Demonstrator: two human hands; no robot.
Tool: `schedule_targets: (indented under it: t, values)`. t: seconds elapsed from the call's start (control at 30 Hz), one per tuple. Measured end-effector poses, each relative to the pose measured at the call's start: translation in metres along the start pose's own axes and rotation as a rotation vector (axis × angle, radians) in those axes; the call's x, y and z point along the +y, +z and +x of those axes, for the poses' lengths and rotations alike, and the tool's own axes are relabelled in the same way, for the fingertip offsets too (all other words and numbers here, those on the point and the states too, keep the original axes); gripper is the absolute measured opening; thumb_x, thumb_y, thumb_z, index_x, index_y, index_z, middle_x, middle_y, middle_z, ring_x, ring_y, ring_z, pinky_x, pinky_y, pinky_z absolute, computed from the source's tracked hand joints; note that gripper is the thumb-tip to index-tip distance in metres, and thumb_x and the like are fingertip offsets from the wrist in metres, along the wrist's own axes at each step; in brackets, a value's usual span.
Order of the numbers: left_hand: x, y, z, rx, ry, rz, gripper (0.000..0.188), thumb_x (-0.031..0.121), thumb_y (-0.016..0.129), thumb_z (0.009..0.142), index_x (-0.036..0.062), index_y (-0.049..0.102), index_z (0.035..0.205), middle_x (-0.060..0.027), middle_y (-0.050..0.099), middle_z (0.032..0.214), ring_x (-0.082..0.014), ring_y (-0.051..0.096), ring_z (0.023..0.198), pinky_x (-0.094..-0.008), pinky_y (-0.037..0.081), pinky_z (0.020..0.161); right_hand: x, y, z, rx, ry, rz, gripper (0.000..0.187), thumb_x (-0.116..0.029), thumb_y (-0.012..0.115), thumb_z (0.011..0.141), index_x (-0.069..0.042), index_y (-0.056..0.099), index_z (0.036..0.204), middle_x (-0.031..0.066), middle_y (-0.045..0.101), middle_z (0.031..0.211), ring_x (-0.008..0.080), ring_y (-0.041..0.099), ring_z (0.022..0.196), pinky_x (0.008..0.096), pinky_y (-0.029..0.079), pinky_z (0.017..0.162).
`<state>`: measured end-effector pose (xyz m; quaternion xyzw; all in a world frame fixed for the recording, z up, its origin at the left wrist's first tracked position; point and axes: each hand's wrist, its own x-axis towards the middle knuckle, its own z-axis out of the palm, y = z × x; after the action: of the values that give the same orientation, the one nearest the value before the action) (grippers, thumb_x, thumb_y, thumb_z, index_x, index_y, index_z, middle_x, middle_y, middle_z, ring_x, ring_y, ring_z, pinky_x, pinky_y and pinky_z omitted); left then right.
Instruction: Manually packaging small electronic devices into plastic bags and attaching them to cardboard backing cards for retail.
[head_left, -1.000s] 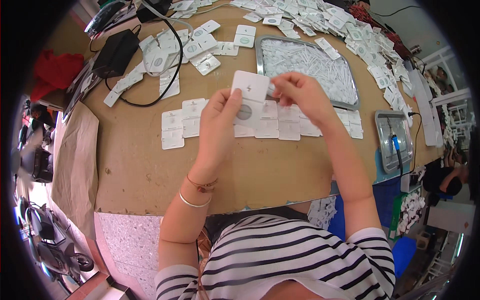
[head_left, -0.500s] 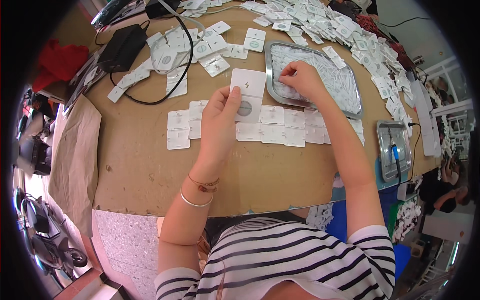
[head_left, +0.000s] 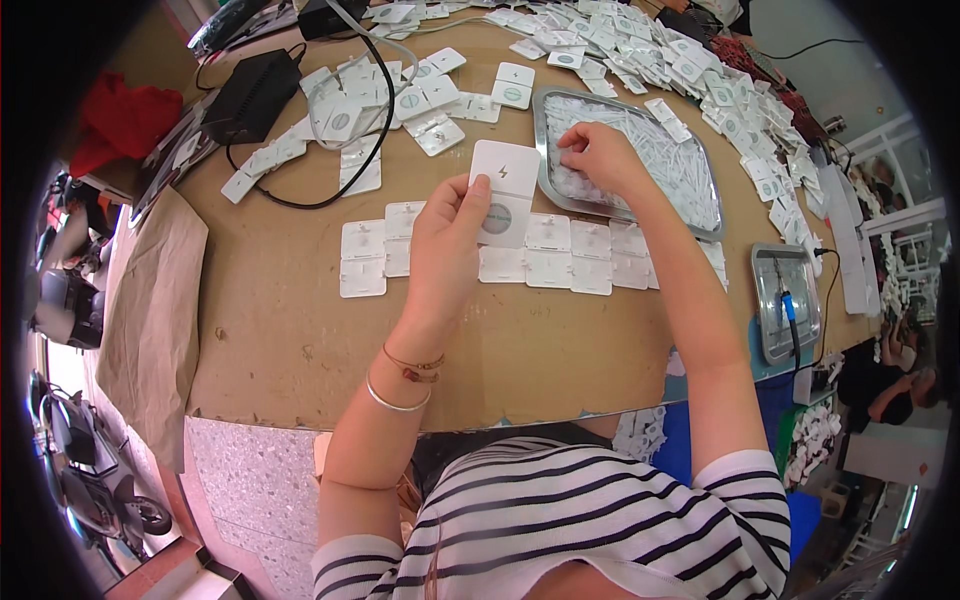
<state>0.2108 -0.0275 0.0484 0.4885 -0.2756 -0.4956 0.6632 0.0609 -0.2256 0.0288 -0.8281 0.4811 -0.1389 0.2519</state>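
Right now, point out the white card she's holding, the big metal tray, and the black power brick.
white card point(head_left: 505, 180), head view, upper half above the thumb.
metal tray point(head_left: 541, 150), head view, left rim.
black power brick point(head_left: 250, 95), head view, top face.

The right hand point(head_left: 598, 155) has moved from the white card point(head_left: 503, 192) into the metal tray point(head_left: 545, 125).

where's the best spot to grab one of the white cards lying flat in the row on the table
Take a white card in the row by its near long edge, coming from the person's side. It lies flat with neighbours close on both sides, so only the near and far edges are free. The left hand grips its held card by an edge too.
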Motion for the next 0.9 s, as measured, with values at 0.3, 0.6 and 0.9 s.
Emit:
schedule_targets:
  t: [0.3,0.6,0.9]
  values:
    - [0.002,0.001,-0.001,-0.021,-0.016,-0.001,0.03,0.029,0.047,0.096,0.0011,0.054,0.105,-0.0007,0.057,0.086,-0.0063,0.05,0.076,-0.022,0.042,0.071,0.005,-0.013,-0.011,0.036,-0.009,0.19,0.014,-0.012,0.069,0.075,-0.004,0.063,0.085,0.0046,0.065,0.08,0.0137,0.061,0.072,0.0269,0.048,0.066]
    - [-0.002,0.007,-0.007,-0.253,-0.179,-0.393,0.023,0.024,0.039,0.098,0.0036,0.05,0.103,-0.0014,0.055,0.092,-0.0079,0.054,0.082,-0.0261,0.045,0.076,-0.056,-0.01,-0.094,0.096,-0.349,0.555,0.015,-0.002,0.067,0.077,-0.002,0.066,0.092,0.0062,0.066,0.086,0.0127,0.062,0.076,0.0251,0.049,0.067]
    - [-0.003,0.005,-0.012,-0.285,-0.248,-0.193,0.027,0.028,0.046,0.094,0.0034,0.05,0.105,-0.0017,0.053,0.09,-0.008,0.05,0.073,-0.0258,0.043,0.071,-0.056,-0.01,-0.114,0.327,-0.459,0.181,0.01,-0.003,0.063,0.081,-0.003,0.065,0.09,0.0059,0.066,0.084,0.014,0.063,0.076,0.0269,0.05,0.065]
